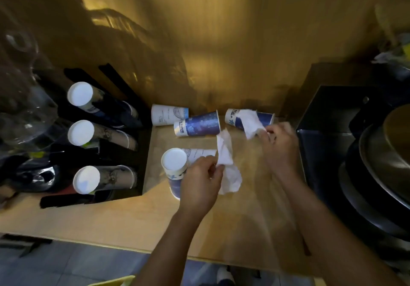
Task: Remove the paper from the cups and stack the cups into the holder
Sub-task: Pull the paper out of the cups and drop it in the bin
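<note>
Several paper cups lie on the wooden counter [137, 221]. My left hand [200, 181] grips a blue cup [175, 172], held bottom-up, together with a crumpled white paper [228, 170] that hangs beside it. A white cup [200, 152] lies just behind that one. My right hand [278, 139] pinches a second white paper [251, 122] that sticks out of a blue cup [250, 118] lying on its side. Two more cups lie at the back: a white one [168, 114] and a blue one [197, 123]. The black holder [124, 152] at the left carries three cup stacks [81, 132].
A black box [328, 134] and stacked metal pans [381, 163] stand close on the right. Clear glassware [24, 99] sits at the far left behind the holder. A wooden wall [221, 41] closes the back. The counter's front edge [111, 244] runs below my forearms.
</note>
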`<state>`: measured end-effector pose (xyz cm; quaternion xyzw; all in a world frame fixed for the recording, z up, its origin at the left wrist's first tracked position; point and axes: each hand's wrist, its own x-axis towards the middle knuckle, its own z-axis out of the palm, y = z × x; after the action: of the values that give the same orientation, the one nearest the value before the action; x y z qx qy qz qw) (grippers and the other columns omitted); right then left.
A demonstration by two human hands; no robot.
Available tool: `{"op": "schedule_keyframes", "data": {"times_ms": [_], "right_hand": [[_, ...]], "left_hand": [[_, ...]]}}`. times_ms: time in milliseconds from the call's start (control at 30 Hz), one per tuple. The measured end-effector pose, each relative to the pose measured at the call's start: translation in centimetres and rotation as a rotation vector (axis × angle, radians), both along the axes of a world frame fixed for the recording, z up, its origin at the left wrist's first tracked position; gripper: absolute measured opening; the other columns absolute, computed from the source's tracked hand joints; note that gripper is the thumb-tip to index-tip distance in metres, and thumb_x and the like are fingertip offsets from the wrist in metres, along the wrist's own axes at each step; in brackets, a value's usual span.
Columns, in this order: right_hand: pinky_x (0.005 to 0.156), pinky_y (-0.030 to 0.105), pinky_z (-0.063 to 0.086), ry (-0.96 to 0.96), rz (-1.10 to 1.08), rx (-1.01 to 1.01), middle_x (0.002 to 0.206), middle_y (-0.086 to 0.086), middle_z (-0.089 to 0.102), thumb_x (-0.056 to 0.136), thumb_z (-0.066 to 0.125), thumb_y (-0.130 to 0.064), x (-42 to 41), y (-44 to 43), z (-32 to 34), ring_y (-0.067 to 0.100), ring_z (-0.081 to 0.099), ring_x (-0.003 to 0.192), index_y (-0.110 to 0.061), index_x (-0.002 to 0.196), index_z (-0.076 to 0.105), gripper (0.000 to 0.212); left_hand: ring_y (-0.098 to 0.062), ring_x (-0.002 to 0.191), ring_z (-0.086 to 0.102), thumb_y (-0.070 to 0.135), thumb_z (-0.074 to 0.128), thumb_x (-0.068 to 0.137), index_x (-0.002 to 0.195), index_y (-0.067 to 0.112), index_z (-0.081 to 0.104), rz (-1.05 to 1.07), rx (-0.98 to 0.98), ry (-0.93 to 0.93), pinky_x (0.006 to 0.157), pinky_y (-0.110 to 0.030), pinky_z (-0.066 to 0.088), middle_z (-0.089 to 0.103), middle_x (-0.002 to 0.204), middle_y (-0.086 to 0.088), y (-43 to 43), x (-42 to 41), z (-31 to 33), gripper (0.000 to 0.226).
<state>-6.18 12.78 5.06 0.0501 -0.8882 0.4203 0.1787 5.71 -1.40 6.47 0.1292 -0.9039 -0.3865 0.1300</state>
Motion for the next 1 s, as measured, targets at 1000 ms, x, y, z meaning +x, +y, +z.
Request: {"op": "schedule_keyframes", "data": {"times_ms": [1000], "right_hand": [[0.066,0.044,0.047,0.479,0.926,-0.105,0.081,0.019,0.061,0.078,0.063,-0.009,28.5,-33.5,6.6,0.031,0.057,0.075,0.0,0.083,0.066,0.01]], "left_hand": [[-0.009,0.067,0.059,0.013,0.067,0.083,0.074,0.024,0.062,0.97,0.161,0.308,0.06,-0.017,0.044,0.065,0.073,0.0,-25.0,37.1,2.7,0.015]]}}
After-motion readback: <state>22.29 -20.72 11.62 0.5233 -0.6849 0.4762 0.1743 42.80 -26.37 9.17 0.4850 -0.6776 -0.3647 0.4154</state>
